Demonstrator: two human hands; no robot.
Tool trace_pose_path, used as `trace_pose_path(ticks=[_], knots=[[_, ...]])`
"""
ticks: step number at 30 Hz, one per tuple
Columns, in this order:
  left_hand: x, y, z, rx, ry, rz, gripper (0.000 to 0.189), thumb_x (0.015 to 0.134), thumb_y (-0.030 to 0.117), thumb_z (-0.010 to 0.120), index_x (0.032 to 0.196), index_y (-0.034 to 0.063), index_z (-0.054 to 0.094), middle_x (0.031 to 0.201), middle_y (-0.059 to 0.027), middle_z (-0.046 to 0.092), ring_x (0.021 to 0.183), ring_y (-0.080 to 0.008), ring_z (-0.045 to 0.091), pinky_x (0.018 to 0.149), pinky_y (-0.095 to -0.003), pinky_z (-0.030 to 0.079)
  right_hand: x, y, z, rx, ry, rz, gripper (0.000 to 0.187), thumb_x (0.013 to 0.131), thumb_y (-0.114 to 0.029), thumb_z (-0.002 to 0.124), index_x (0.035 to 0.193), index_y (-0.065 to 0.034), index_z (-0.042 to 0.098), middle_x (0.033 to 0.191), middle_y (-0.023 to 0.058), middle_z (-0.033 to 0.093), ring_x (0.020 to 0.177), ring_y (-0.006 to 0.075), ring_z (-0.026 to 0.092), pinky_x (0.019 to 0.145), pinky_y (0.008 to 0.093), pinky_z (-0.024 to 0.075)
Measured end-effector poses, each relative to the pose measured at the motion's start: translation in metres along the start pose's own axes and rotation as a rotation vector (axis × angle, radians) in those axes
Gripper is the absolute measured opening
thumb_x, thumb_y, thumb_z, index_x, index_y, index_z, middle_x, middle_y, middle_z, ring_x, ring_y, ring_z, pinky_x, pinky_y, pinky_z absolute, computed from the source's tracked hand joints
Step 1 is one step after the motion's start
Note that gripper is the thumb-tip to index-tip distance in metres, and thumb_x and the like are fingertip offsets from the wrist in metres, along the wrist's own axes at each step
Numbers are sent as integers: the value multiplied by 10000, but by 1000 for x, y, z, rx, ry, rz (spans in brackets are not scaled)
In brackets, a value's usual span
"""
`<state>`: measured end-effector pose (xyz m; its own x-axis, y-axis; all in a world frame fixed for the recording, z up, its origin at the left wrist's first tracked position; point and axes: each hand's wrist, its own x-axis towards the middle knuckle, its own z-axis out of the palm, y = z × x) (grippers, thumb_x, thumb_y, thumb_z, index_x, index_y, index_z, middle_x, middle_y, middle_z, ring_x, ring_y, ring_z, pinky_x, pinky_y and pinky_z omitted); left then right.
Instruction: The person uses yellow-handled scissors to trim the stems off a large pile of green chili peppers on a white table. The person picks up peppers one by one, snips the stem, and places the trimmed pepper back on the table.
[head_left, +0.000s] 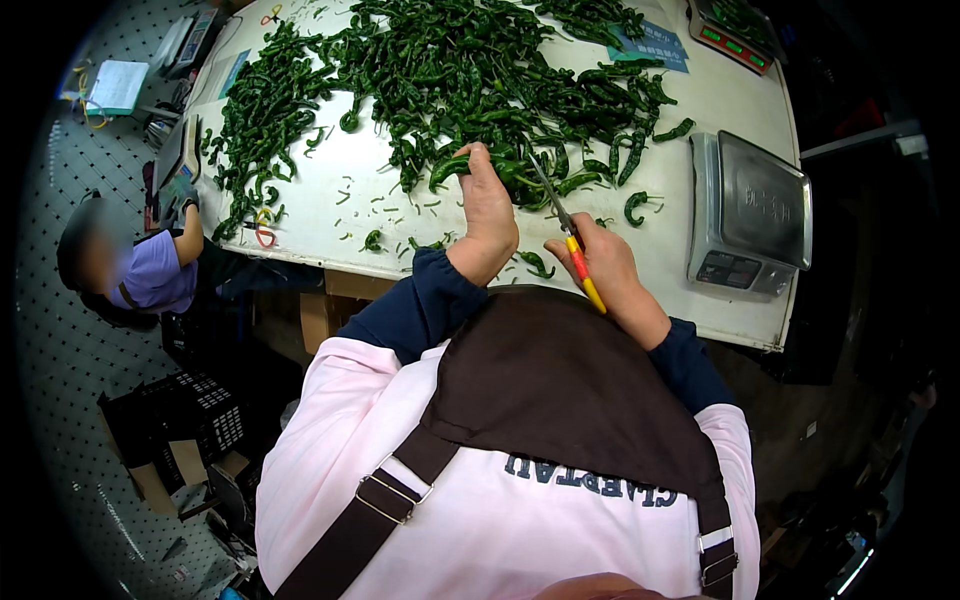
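Note:
My left hand (487, 206) grips a long green pepper (448, 171) between thumb and fingers. More peppers lie against that hand, and which of them it also holds is hard to tell. In my right hand (611, 262) is a pair of scissors (579, 264) with red and yellow handles. Their blades point away from me, just right of the peppers at my left hand. A large heap of green peppers (450, 60) spreads beyond both hands on the white table (360, 232). Cut stems (429, 204) are scattered left of my left hand.
A scale with a metal pan (765, 199) stands at the right, another scale (731, 45) behind it. Red-handled scissors (264, 236) lie by the left edge, near a smaller pepper heap (262, 112). A person in purple (157, 270) is at the left. Blue printed sheets (652, 49) lie at the back.

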<state>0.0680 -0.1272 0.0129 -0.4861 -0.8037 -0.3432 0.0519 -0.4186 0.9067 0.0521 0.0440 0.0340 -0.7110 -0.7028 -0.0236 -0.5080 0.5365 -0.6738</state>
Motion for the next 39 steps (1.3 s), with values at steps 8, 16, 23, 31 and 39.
trace_pose_path(ticks=[8, 16, 23, 31, 39], knots=[[10, 23, 0, -59, 76, -7, 511, 962, 509, 466, 1149, 40, 545, 1099, -42, 565, 945, -148, 514, 859, -276, 412, -8, 8, -8, 21, 115, -99, 472, 769, -371, 772, 1053, -56, 564, 816, 114, 624, 697, 326, 623, 578, 394, 487], [9, 0, -3, 54, -24, 15, 471, 991, 489, 457, 1249, 95, 433, 1142, -38, 448, 1037, -144, 408, 973, -266, 321, 2, -9, 1, -38, 171, -171, 490, 761, -377, 772, 1050, -44, 558, 873, 119, 620, 744, 320, 628, 598, 392, 496], [11, 15, -9, 11, -63, 28, 476, 995, 499, 439, 1225, 83, 463, 1092, -46, 443, 997, -144, 391, 946, -252, 315, -5, 4, -6, 10, 99, -78, 421, 782, -371, 757, 980, -63, 549, 805, 111, 624, 692, 327, 624, 563, 404, 482], [-4, 24, -4, 99, -168, 252, 396, 1027, 420, 405, 1237, 85, 383, 1051, -26, 413, 966, -124, 374, 928, -248, 314, 1, 4, -7, -70, 125, -135, 429, 779, -401, 748, 965, -65, 555, 796, 112, 627, 675, 337, 624, 553, 412, 484], [-1, 9, -9, 192, -176, 318, 352, 1026, 430, 402, 1190, 120, 435, 1039, -3, 422, 985, -104, 374, 954, -236, 299, 0, 12, 0, -145, 129, -122, 415, 805, -436, 715, 949, -76, 566, 705, 116, 624, 628, 342, 623, 532, 417, 477]])
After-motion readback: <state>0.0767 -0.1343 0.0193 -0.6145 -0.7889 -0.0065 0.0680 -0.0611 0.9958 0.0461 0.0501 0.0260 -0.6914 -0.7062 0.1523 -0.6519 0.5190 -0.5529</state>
